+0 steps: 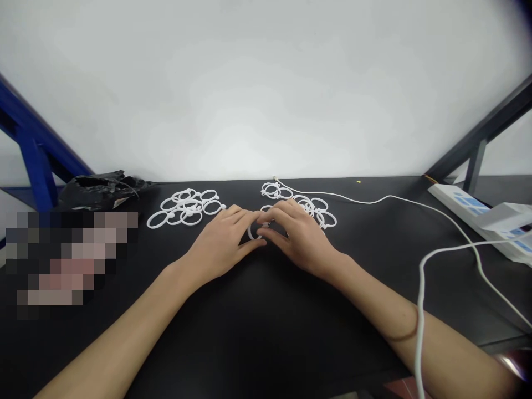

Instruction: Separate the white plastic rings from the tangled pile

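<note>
One camera sits on the person's head, facing forward and down across the black table (pixel 266 332) toward a white wall (pixel 266 83). It is close. The left hand (pixel 220 241) and right hand (pixel 301 238) meet at a ring (pixel 254 233) mid-frame.

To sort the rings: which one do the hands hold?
The lone ring pinched between the left hand and right hand; the others lie in the left pile and right pile.
</note>
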Tool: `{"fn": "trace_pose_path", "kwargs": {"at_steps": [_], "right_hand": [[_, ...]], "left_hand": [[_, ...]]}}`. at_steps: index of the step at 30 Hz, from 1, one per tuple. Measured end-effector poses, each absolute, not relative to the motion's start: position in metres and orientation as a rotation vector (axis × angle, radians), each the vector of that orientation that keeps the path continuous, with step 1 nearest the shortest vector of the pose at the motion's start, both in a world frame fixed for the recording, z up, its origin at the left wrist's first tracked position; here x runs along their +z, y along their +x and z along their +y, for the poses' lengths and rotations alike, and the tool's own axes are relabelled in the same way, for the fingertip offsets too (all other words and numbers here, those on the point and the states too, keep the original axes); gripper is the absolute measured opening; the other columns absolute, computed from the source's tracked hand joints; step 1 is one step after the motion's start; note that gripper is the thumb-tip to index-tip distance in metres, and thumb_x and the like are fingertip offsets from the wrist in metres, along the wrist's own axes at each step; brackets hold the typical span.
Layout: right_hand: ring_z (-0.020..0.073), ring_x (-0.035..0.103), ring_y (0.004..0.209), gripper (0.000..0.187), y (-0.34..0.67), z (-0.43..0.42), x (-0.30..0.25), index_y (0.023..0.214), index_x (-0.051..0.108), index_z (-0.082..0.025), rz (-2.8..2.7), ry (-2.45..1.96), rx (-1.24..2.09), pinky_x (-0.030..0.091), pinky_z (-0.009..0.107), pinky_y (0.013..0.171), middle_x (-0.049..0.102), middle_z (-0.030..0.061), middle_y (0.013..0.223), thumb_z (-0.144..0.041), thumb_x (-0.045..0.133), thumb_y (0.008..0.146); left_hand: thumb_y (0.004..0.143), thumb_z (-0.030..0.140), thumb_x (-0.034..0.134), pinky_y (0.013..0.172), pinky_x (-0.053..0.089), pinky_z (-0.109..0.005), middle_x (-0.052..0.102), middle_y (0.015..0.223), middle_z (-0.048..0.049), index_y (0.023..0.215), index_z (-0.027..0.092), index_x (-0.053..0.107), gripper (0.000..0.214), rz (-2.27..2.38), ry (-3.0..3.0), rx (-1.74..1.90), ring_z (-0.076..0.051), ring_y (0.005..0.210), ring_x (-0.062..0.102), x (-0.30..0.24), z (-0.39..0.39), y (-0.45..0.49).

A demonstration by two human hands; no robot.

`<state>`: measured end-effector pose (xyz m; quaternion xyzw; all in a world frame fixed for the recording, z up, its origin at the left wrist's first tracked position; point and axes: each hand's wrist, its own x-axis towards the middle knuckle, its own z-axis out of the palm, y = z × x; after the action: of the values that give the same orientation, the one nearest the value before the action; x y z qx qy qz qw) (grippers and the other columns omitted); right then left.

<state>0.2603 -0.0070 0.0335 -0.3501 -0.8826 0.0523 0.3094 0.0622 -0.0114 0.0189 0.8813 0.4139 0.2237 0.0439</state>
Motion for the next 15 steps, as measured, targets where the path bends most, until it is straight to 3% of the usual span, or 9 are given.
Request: {"fn": "trace_pose_path", "kwargs": {"at_steps": [5,10,13,15], "right_hand": [[0.0133,0.061,0.078,0.007,0.2633,-0.0055,0.0344,0.082,0.061,-0.022,-2.179,-0.974,0.519,0.046,0.027,0.073,0.070,-0.0012,0.087,-0.021,0.062,0.089],[0.0112,0.061,0.072,0.010,0.2637,-0.0047,0.0368,0.076,0.064,-0.022,-2.126,-0.998,0.653,0.044,0.024,0.068,0.071,-0.0043,0.081,-0.022,0.065,0.086],[0.0138,0.063,0.079,0.006,0.2627,-0.0030,0.0329,0.086,0.066,-0.023,-2.119,-1.037,0.620,0.046,0.026,0.070,0.072,-0.0023,0.087,-0.029,0.065,0.088],[0.0181,0.062,0.090,0.017,0.2634,0.0000,0.0282,0.102,0.064,-0.023,-2.157,-1.098,0.459,0.048,0.031,0.078,0.071,0.0015,0.094,-0.032,0.066,0.087]], "left_hand": [[0.093,0.035,0.057,0.088,0.045,-0.037,0.065,0.107,-0.0055,0.115,0.019,0.055,0.027,1.192,2.724,0.667,-0.022,0.099,0.053,0.0233,-0.0133,0.0647],[0.093,0.028,0.057,0.089,0.044,-0.036,0.066,0.108,-0.0066,0.111,0.017,0.055,0.020,1.179,2.755,0.670,-0.022,0.100,0.053,0.0247,-0.0145,0.0653],[0.093,0.033,0.057,0.089,0.044,-0.037,0.065,0.111,-0.0065,0.116,0.018,0.054,0.027,1.223,2.775,0.642,-0.023,0.102,0.053,0.0254,-0.0129,0.0634],[0.091,0.038,0.059,0.089,0.045,-0.038,0.065,0.113,-0.0076,0.121,0.018,0.052,0.037,1.376,2.742,0.625,-0.024,0.104,0.054,0.0258,-0.0101,0.0604]]}}
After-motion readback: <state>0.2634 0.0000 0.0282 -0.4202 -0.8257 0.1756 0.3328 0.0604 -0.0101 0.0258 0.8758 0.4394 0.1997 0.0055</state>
